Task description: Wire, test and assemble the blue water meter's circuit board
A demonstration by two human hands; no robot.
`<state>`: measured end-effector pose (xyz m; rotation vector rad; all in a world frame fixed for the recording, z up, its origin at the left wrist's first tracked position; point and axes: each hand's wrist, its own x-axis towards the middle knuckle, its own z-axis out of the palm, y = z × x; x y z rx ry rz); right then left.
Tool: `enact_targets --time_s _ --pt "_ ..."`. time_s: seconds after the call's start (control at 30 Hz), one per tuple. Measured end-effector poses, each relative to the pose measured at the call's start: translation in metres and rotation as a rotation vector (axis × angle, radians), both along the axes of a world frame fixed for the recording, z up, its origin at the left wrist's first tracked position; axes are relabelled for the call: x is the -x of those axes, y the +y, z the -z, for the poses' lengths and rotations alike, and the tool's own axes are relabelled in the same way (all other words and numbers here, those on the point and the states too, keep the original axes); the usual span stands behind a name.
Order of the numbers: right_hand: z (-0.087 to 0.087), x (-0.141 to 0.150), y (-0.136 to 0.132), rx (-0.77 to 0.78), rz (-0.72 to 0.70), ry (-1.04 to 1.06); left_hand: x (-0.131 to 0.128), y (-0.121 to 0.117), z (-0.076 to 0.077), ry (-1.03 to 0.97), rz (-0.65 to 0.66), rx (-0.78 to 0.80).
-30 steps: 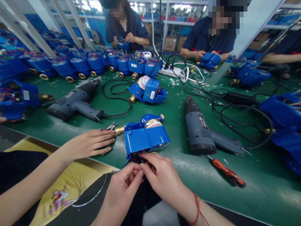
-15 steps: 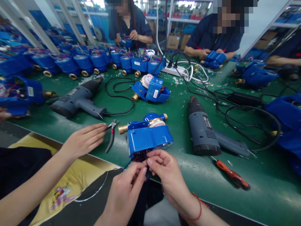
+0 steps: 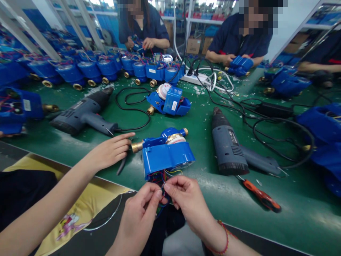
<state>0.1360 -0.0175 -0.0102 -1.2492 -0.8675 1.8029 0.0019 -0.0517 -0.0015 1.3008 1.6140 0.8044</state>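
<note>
A blue water meter (image 3: 166, 156) with brass pipe ends lies on its side near the table's front edge. Thin coloured wires (image 3: 164, 177) come out of its open lower end. My left hand (image 3: 142, 213) pinches some of these wires between thumb and forefinger. Just beside it, my right hand (image 3: 186, 199) also has thumb and fingertips closed on the wires, wearing a red cord bracelet at the wrist. The fingers cover the wire ends. A co-worker's hand (image 3: 112, 151) reaches in from the left over pliers, of which a dark handle (image 3: 122, 166) shows.
Heat guns lie to the left (image 3: 82, 113) and right (image 3: 230, 144), with a red screwdriver (image 3: 262, 195) nearby. Another blue meter (image 3: 170, 101) sits behind mine. Cables run from a white power strip (image 3: 195, 79). Rows of meters (image 3: 87, 71) and co-workers are at the back.
The co-worker's hand has moved right, over the pliers toward the meter's brass end. My hands have shifted slightly on the wires, and a yellow wire now shows. The view has drifted a little.
</note>
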Motion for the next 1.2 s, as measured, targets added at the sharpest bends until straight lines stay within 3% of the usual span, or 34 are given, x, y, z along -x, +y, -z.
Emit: enact_targets --time_s 0.17,0.33,0.5,0.6,0.87,1.0,1.2 --pt "0.002 -0.001 -0.001 -0.042 0.014 0.01 0.001 0.0 0.001 -0.024 -0.028 0.016" --pt "0.005 -0.003 -0.003 -0.079 -0.02 -0.049 0.003 0.002 -0.003 0.014 0.023 -0.01" --pt "0.003 -0.006 -0.004 -0.115 -0.066 -0.053 0.005 0.009 -0.003 0.066 -0.072 -0.069" --pt "0.002 -0.007 -0.006 -0.099 -0.095 -0.016 0.0 0.014 -0.002 -0.042 -0.113 -0.031" --pt "0.005 -0.009 -0.006 -0.102 -0.114 -0.031 -0.011 0.019 0.003 -0.558 -0.091 0.152" --pt "0.006 -0.01 -0.007 -0.099 -0.13 -0.022 -0.01 0.019 0.006 -0.625 -0.083 0.183" --pt "0.007 -0.011 -0.009 -0.169 -0.097 -0.086 -0.01 0.02 0.009 -0.552 -0.099 0.151"
